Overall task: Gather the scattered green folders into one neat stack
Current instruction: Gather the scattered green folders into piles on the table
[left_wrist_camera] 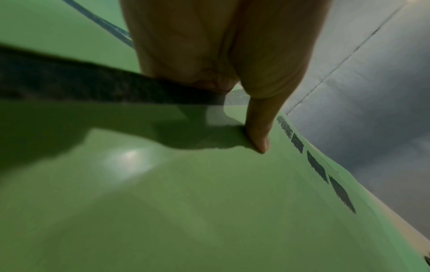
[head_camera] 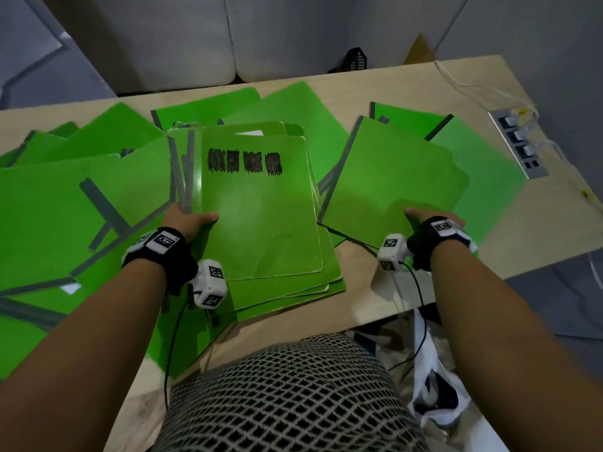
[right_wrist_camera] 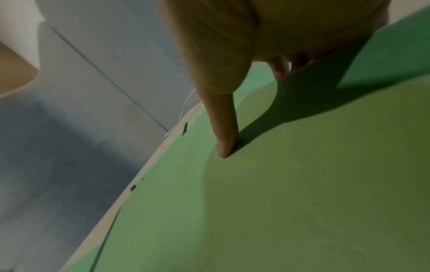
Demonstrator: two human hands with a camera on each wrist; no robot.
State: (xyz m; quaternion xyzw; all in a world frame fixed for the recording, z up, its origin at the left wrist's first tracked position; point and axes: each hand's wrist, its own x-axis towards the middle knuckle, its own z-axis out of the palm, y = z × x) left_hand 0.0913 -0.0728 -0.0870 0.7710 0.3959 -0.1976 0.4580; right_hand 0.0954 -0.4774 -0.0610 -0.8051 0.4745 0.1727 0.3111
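Many green folders lie scattered over a light wooden table (head_camera: 375,298). In the middle is a rough stack (head_camera: 287,278) topped by a folder with black scribbles (head_camera: 261,207). My left hand (head_camera: 191,221) grips the stack's left edge, with the thumb (left_wrist_camera: 258,136) on the scribbled folder (left_wrist_camera: 186,202) and the fingers hidden beneath. To the right lies a separate green folder (head_camera: 391,177). My right hand (head_camera: 424,216) pinches its near edge, thumb (right_wrist_camera: 223,132) pressed on top of this folder (right_wrist_camera: 302,184) and fingers under it.
More folders with grey spine strips fan out at the left (head_camera: 58,203) and at the back (head_camera: 293,106). A socket panel (head_camera: 518,141) with white cables sits at the table's right edge. A black basket (head_camera: 355,60) stands behind the table; a plastic bag (head_camera: 427,370) hangs near my right side.
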